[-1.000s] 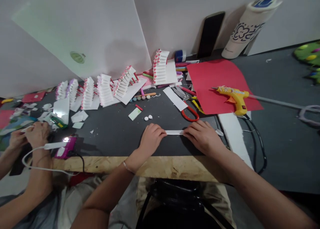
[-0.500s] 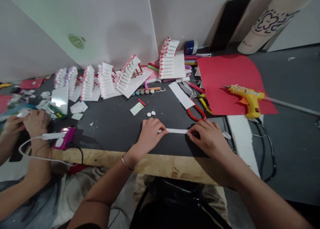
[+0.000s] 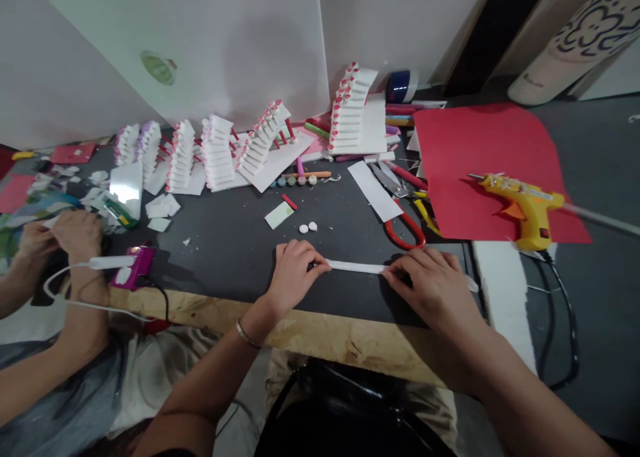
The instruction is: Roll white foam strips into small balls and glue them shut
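- Nearest: raw wood table edge point(image 3: 320, 342), just below both hands.
- Left hand point(image 3: 296, 275): thumb and fingertips closed in a pinch on the strip's left part.
- Right hand point(image 3: 434, 287): thumb-and-finger pinch on its right part, other fingers curled.
- White strip point(image 3: 356, 267): stretched between the hands, roughly parallel to the edge. Can't tell if it touches the tabletop. White bit point(image 3: 471, 284) pokes out past the right hand; can't tell if same piece.
- Step in hand, my read: two-handed shaping or straightening of the strip. Next move calls for light, even pinches; too much pull could crease or tear it.
- Just beyond: two white discs point(image 3: 313, 226), red-handled tool point(image 3: 404, 245), neither touched.
- Farther: glue gun point(image 3: 531, 212) on red sheet point(image 3: 465, 137).
- Back: stepped white model point(image 3: 347, 125).
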